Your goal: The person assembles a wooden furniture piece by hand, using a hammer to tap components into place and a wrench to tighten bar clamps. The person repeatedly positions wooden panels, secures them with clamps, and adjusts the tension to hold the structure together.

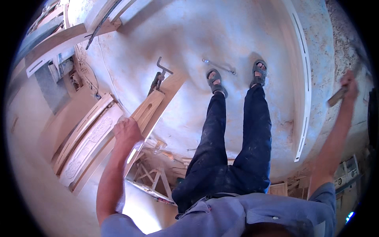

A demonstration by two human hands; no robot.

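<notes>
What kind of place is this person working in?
Probably a woodworking shop: there's a slotted wooden piece under the left hand, a metal clamp at its far end, and a pale carved panel nearby.

No writing, number or sign can be read here — neither on the slotted wooden piece nor on the blue shirt — and the carved panel shows only ornament.

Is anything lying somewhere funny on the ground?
Maybe the thin metal tool: it lies loose on the floor near the left sandal, which looks odd because someone could step on it.
</notes>
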